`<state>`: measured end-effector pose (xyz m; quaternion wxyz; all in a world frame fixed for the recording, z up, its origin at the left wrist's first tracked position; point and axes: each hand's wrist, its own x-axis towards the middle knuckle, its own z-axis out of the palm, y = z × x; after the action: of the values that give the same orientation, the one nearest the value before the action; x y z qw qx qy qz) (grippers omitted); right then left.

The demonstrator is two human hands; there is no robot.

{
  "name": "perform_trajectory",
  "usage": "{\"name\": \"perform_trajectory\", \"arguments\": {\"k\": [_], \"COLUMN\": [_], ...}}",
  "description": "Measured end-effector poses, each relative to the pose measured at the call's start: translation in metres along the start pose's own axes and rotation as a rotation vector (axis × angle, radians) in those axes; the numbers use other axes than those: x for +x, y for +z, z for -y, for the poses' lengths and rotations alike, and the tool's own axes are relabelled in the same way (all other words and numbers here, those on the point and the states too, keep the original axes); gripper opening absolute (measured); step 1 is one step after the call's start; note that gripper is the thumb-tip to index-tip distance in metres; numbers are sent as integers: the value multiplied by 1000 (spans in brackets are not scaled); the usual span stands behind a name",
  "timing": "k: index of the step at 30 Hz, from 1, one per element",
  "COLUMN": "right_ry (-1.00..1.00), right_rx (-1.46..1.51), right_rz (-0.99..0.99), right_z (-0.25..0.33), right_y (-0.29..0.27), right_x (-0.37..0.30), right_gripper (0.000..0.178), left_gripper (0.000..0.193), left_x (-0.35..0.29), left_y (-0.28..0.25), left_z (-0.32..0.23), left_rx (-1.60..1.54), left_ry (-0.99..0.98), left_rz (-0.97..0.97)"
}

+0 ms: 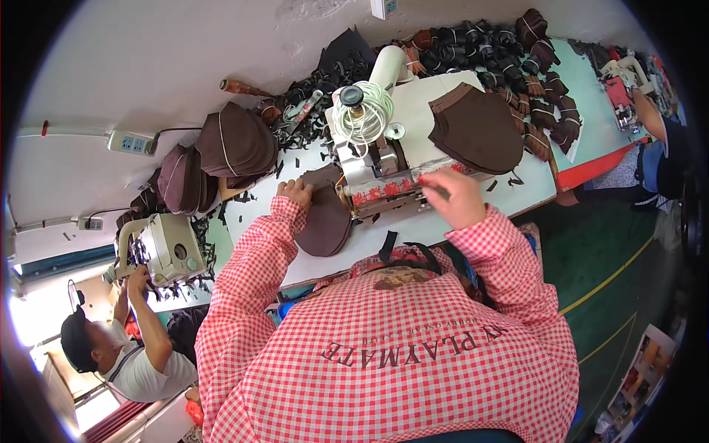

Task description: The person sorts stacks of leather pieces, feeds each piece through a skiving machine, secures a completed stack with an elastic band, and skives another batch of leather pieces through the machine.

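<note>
My left hand (296, 192) is at the left side of the machine, its bent fingers on the edge of a dark brown leather-like piece (325, 227). Part of that edge is hidden under the fingers. The piece has a rounded end toward me and lies on the white tabletop. My right hand (456, 198) is raised by the machine's front right corner, index finger and thumb apart, with nothing visible between them. Between my hands sits a bench machine (384, 181) with a red-marked front bar and a coil of pale cable (363, 114) on top.
A fanned stack of brown pieces (476, 129) lies on the machine's right side. Tied brown bundles (236, 140) stand at left; dark tied rolls (473, 48) line the wall. Black scraps litter the table. Co-workers sit at a cream machine (173, 251) on the left and a red one (619, 92) at far right.
</note>
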<state>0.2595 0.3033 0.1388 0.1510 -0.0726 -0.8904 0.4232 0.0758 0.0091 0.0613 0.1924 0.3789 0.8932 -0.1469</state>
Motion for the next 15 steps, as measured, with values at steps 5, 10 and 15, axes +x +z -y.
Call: {"name": "perform_trajectory", "arguments": {"k": [5,10,15], "right_ry": [63,148,558], "right_rx": [286,652,795], "right_rz": [356,582,337], "right_z": [-6,-12,16], "right_y": [12,26,49], "right_x": [-15,-19,-16], "right_gripper": [19,29,31], "left_gripper": [21,30,30], "left_x": [-5,-3,29], "left_y": [-10,-98,-90], "left_z": [-3,-43,-39], "left_rx": [-212,-1214,-991], "left_ry": [282,567,214], "left_rz": [280,424,341]}}
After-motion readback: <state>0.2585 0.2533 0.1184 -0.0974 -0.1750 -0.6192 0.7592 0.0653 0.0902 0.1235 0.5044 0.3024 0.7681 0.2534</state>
